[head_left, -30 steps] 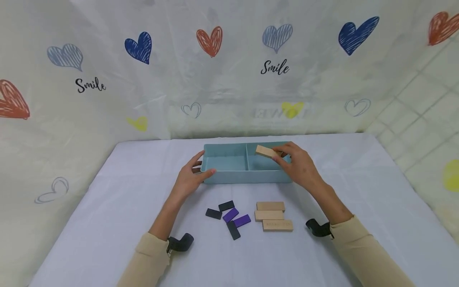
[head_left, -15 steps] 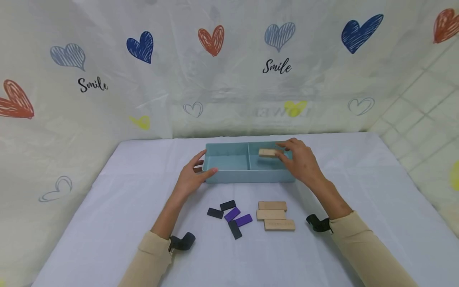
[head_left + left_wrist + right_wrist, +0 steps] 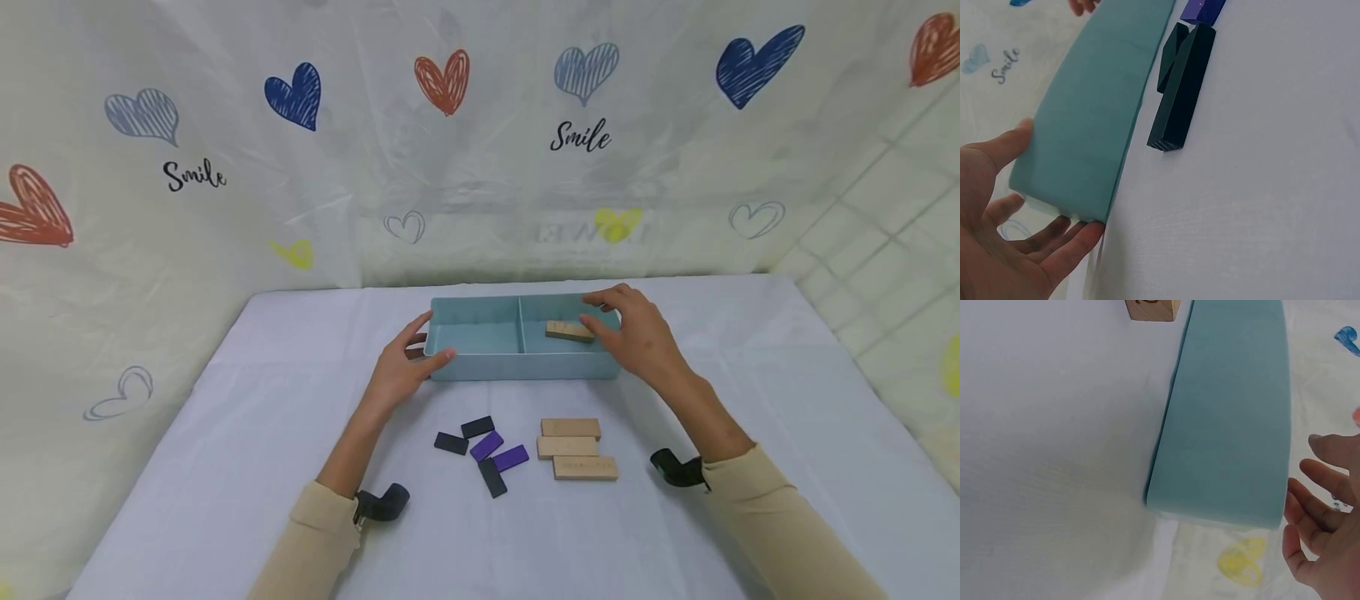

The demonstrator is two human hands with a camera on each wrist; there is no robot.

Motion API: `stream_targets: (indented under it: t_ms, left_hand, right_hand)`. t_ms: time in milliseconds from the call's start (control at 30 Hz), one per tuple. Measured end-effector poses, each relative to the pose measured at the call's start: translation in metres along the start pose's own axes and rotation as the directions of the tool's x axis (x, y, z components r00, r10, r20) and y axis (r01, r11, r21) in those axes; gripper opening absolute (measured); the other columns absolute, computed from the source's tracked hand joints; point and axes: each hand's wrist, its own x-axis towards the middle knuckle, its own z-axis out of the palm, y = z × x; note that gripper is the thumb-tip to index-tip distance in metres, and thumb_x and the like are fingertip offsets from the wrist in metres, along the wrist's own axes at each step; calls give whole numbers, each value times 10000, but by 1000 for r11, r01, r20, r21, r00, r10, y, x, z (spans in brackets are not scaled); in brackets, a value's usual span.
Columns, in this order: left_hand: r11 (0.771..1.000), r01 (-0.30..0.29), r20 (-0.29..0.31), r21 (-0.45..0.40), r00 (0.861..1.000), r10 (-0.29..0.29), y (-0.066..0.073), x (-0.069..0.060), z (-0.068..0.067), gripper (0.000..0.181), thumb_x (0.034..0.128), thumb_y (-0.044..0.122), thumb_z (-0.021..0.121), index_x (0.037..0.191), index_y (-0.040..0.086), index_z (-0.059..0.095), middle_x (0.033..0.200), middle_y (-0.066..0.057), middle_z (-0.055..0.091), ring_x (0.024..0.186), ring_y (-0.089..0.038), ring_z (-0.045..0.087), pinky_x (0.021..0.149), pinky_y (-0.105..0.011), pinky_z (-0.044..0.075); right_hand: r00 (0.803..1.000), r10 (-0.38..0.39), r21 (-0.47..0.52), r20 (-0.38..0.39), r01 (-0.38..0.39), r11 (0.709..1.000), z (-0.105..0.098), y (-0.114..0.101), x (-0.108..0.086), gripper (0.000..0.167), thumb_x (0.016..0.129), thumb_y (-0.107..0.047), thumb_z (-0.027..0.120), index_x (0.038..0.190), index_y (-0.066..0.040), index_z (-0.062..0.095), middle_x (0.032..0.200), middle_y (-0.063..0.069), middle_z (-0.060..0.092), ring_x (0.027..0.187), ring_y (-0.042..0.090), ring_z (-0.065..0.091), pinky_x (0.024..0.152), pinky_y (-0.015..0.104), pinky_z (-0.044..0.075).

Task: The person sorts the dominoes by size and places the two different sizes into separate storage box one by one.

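A light blue two-compartment box (image 3: 525, 367) stands toward the back of the table. My left hand (image 3: 401, 367) grips its left end, thumb over the front rim and fingers against the end wall; the left wrist view shows this hold too. One wooden block (image 3: 566, 331) lies in the right compartment. Just above that block's right end hovers my right hand (image 3: 637, 337), thumb and fingers spread apart with nothing between them. In the right wrist view, the right hand (image 3: 1329, 512) has loosely bent fingers beside the box's right end.
In front of the box lie several wooden blocks (image 3: 576, 448) on the right. To their left is a loose group of black blocks (image 3: 452, 443) and purple blocks (image 3: 512, 457). A white cloth (image 3: 225, 467) covers the table, with a heart-patterned curtain (image 3: 480, 150) behind.
My right hand has lowered the wooden block into the right compartment and let it go, its fingers now spread. My left hand has kept its hold on the box.
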Motion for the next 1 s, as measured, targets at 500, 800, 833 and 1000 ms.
stream_targets:
  t_ms: [500, 800, 833, 1000]
  left_hand:
    - [1000, 7, 5, -6, 1000, -7, 0, 0, -1, 847, 891, 443, 816, 1605, 417, 363, 1562, -142, 499, 1435, -358, 524, 1060, -511, 550]
    - [1000, 6, 2, -4, 1000, -6, 0, 0, 0, 843, 893, 448, 814, 1605, 414, 365, 1564, -151, 496, 1441, -368, 521, 1063, -520, 549]
    - [1000, 7, 1, -5, 1000, -7, 0, 0, 1, 843, 892, 449, 814, 1605, 416, 365, 1565, -149, 496, 1442, -368, 519, 1064, -521, 548]
    - [1000, 15, -7, 4, 1000, -15, 1, 0, 1, 848, 888, 461, 815, 1605, 417, 364, 1567, -141, 498, 1444, -366, 518, 1066, -522, 547]
  right_hand:
    - [997, -37, 33, 65, 35, 999, -4, -10, -15, 308, 993, -167, 717, 1276, -49, 698, 1217, 132, 668, 1140, 354, 620, 945, 539, 527]
    - [994, -96, 49, 46, 94, 994, -8, -17, -25, 256, 974, -111, 731, 1226, -71, 721, 1142, 98, 693, 1045, 258, 616, 862, 439, 512]
    - [994, -100, 51, 45, 97, 994, -8, -18, -27, 252, 975, -112, 730, 1224, -79, 722, 1141, 93, 695, 1038, 242, 613, 853, 427, 508]
    - [992, -115, 65, 44, 112, 992, -9, -20, -31, 228, 981, -119, 726, 1209, -110, 729, 1127, 47, 699, 1029, 226, 623, 829, 383, 501]
